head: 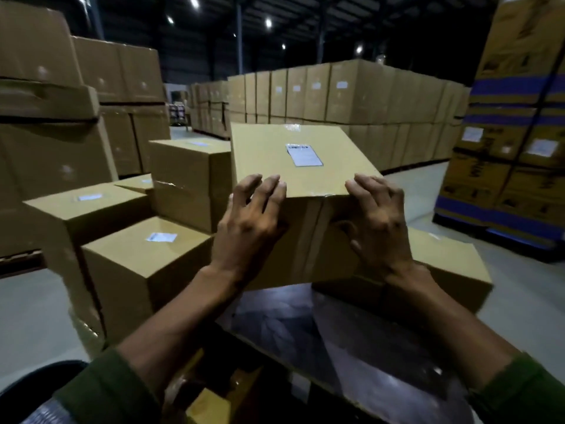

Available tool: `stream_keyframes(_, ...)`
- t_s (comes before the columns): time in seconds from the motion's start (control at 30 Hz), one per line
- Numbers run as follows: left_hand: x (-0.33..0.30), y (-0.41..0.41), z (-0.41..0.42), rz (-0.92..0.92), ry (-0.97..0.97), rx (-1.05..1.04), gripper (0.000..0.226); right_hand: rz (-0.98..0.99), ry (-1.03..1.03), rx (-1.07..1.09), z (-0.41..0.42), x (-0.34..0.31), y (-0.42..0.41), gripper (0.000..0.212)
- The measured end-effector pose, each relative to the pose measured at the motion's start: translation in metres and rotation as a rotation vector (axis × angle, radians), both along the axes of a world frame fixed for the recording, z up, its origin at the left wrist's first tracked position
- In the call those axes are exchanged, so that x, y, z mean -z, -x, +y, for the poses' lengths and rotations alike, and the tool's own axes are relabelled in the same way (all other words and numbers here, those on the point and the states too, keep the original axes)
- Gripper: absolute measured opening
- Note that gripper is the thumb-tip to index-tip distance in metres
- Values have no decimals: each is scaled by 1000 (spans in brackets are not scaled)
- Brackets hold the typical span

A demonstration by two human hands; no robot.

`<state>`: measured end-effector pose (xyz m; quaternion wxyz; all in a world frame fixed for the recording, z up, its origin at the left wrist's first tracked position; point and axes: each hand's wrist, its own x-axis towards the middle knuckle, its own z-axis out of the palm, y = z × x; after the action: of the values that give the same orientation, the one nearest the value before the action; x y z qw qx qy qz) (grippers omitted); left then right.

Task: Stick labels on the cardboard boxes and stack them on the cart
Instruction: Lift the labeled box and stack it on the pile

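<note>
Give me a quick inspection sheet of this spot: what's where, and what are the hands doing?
Surface: glossy sheet lies under the held box.
Job's things: held box, tilted, label on top; labelled boxes stacked at left; another box behind at right.
Clutter: nothing seen.
Hands: left hand and right hand both grip the held box's near edge, fingers curled over the top.
Cables: nothing seen.
Surroundings: dim warehouse, wrapped pallets of cartons, blue-banded stack at right, grey floor.
</note>
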<state>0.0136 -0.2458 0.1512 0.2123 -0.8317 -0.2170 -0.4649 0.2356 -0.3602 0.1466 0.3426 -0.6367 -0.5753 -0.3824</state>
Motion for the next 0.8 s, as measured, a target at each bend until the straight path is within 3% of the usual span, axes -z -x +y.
stream_keyframes(0.4,137,-30,-18,241,357,47,85,200,338,38,-28,143,-24,80)
stream_keyframes(0.8,229,-52,-13,394,504,-3,68,366,544,62,-25,218,-45,81)
